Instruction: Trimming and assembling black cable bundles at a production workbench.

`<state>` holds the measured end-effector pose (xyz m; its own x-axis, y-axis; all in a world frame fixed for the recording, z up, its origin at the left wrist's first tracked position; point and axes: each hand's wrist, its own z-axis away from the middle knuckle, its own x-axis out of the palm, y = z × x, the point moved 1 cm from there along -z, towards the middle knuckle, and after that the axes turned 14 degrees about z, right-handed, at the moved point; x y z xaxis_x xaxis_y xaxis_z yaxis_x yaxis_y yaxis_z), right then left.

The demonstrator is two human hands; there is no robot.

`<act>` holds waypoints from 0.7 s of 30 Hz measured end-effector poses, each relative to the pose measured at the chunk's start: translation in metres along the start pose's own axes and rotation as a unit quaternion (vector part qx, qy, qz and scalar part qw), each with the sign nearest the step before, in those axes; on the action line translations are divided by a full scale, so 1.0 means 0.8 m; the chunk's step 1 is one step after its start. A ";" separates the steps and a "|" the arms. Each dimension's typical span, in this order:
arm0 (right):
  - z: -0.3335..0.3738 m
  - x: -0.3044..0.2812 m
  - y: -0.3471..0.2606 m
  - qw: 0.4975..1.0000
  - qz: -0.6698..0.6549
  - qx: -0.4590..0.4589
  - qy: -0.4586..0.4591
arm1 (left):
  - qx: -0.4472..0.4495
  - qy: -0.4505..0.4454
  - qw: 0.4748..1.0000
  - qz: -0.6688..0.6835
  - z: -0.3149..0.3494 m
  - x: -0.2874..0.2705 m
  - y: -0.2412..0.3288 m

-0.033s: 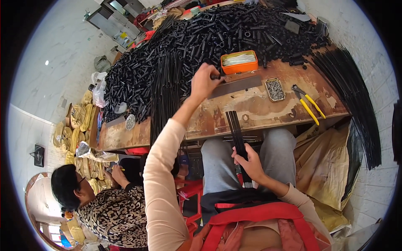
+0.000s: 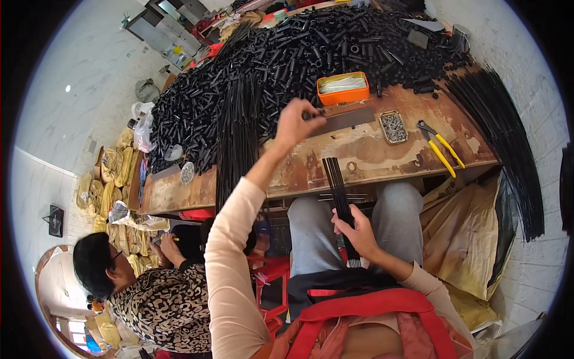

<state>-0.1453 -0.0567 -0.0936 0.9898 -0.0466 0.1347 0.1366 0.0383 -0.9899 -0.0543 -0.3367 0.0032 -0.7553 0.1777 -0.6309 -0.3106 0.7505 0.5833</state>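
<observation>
My left hand [image 2: 294, 124] reaches over the table by the near edge of the pile, its fingers closed on a small black part [image 2: 308, 115] that is partly hidden and slightly blurred. Just beyond it lies a heap of black tubular pieces [image 2: 299, 54]. A flat dark strip [image 2: 350, 121] rests on the wood beside the fingers. Over my lap, my right hand [image 2: 356, 231] is wrapped round a bundle of thin black rods [image 2: 335, 182], whose far ends fan slightly toward the table edge.
On the table [image 2: 323, 158] stand an orange box [image 2: 344, 96] of pale strips and a small tray [image 2: 393, 127] of metal bits. Yellow-handled pliers [image 2: 441, 149] lie right of them. Long black rods [image 2: 502, 137] hang over the right edge. A co-worker [image 2: 155, 299] sits at left.
My left hand has shifted a little to the right and toward me with the small black part. The right hand and the rods stay in place.
</observation>
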 end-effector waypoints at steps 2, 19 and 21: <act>0.005 0.005 0.001 0.999 -0.046 -0.021 -0.005 | -0.156 -0.056 0.960 0.225 0.056 0.013 0.040; 0.097 0.028 -0.022 0.999 -0.015 0.034 -0.019 | -0.272 0.236 0.796 0.486 0.255 -0.023 0.187; 0.101 0.029 -0.017 0.999 -0.009 0.037 -0.020 | -0.290 0.284 0.755 0.515 0.289 0.010 0.167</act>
<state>-0.1210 0.0223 -0.0733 0.9878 -0.0076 0.1555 0.1554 0.1108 -0.9816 0.0315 -0.0874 -0.0425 -0.8432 0.0527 0.5350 0.5340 -0.0333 0.8448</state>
